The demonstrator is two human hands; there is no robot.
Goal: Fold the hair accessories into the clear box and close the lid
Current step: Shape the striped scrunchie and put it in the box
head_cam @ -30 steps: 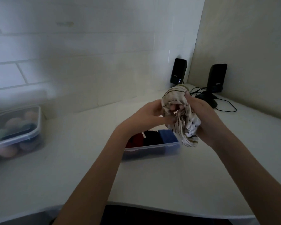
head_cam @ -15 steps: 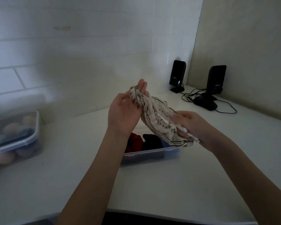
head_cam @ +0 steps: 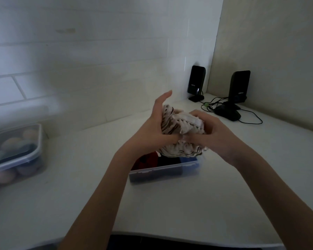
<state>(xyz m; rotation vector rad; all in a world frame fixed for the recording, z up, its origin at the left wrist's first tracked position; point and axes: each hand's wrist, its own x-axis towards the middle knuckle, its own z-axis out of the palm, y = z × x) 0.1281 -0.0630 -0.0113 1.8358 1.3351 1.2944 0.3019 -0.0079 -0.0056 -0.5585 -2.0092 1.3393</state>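
A cream hair accessory with dark stripes (head_cam: 181, 127) is bunched between both hands, above the clear box (head_cam: 163, 173). My left hand (head_cam: 152, 130) grips its left side, the index finger sticking up. My right hand (head_cam: 213, 134) closes on its right side. The open box sits on the white counter and holds red, black and blue fabric pieces (head_cam: 159, 160). No lid for it is in view.
A second clear container (head_cam: 16, 152) with a lid, full of rounded coloured items, stands at the far left. Two black speakers (head_cam: 196, 83) (head_cam: 238, 87) with cables occupy the back right corner. A tiled wall runs behind the counter (head_cam: 170, 204).
The accessory was stretched out between my hands half a second ago. Now both hands have come together and it is gathered into a compact bundle lower over the box.
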